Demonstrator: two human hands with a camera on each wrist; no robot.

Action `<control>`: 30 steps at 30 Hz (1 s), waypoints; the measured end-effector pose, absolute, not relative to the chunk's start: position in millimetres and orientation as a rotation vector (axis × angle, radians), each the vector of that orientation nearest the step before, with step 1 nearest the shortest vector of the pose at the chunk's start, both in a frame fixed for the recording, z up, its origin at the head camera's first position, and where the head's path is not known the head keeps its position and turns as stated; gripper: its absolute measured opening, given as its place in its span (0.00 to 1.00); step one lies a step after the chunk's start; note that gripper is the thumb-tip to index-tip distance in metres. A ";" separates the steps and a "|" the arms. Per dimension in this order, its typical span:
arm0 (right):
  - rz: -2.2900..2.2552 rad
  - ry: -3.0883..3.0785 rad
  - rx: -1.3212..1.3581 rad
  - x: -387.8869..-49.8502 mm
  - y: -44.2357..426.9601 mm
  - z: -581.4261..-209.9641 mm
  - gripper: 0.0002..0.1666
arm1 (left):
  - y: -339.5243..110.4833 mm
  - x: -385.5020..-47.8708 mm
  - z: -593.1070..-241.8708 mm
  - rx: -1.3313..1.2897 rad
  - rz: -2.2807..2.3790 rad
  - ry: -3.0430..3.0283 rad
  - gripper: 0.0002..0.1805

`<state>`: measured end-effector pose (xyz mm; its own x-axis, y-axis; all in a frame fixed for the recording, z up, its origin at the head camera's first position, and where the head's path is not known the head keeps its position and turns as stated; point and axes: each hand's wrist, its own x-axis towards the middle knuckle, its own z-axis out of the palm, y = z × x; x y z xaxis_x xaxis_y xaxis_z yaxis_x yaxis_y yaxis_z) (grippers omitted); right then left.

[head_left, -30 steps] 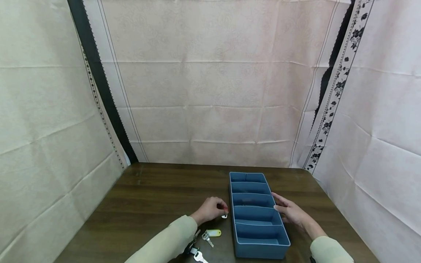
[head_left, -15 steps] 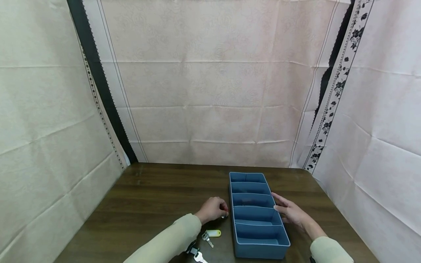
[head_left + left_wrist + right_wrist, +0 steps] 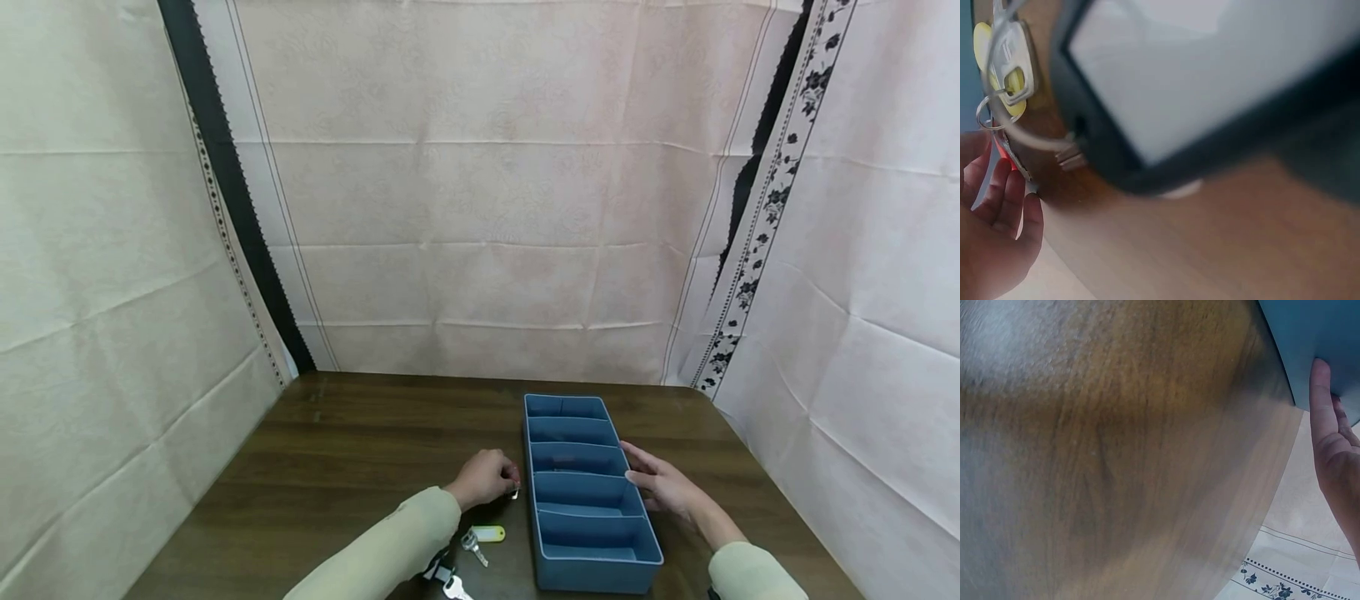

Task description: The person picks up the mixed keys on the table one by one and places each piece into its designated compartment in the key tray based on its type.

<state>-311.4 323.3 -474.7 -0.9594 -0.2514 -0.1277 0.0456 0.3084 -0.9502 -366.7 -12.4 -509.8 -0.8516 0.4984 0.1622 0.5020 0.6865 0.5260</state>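
My left hand (image 3: 483,481) pinches a key with a red tag (image 3: 1002,149) just left of the blue divided box (image 3: 592,575). Only a bit of the key's metal shows below the fingertips in the head view. A key (image 3: 474,546) with a yellow tag (image 3: 489,533) lies on the table near the left wrist. Another key (image 3: 454,587) lies closer to the front edge, partly behind the left sleeve. On the box's right side rests my right hand (image 3: 667,486), its fingers fairly straight against the wall, as the right wrist view also shows.
The box has several compartments in a row, running away from me. Brown wood table (image 3: 360,450) extends around it. Pale cloth (image 3: 480,192) hangs behind and at both sides. A dark wrist device (image 3: 1110,150) blocks much of the left wrist view.
My left hand has shifted slightly right, and the metal showing beneath its fingers has turned. The right hand and the box hold their places.
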 end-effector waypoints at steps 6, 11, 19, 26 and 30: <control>-1.713 2.301 -0.193 -312.2 324.6 -477.0 0.37 | -14.9 -366.1 -509.2 -0.842 -0.911 -2.890 0.05; -1.713 2.302 -0.187 -311.5 324.8 -476.7 0.37 | -21.0 -370.8 -506.8 -0.891 -0.929 -2.839 0.04; -1.716 2.310 -0.191 -313.2 324.5 -476.5 0.37 | -33.2 -374.8 -493.2 -0.868 -1.045 -2.783 0.03; -1.713 2.330 -0.178 -313.2 324.8 -478.5 0.37 | -39.3 -378.4 -484.7 -0.783 -1.164 -2.765 0.05; -1.713 2.325 -0.179 -312.8 324.3 -478.0 0.37 | -43.1 -378.5 -480.1 -0.718 -1.279 -2.762 0.04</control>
<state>-312.8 324.3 -478.0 -0.9619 -0.2431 -0.1249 0.0473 0.3021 -0.9521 -378.5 -43.1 -480.1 -0.8944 0.3998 0.2006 0.4116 0.5600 0.7190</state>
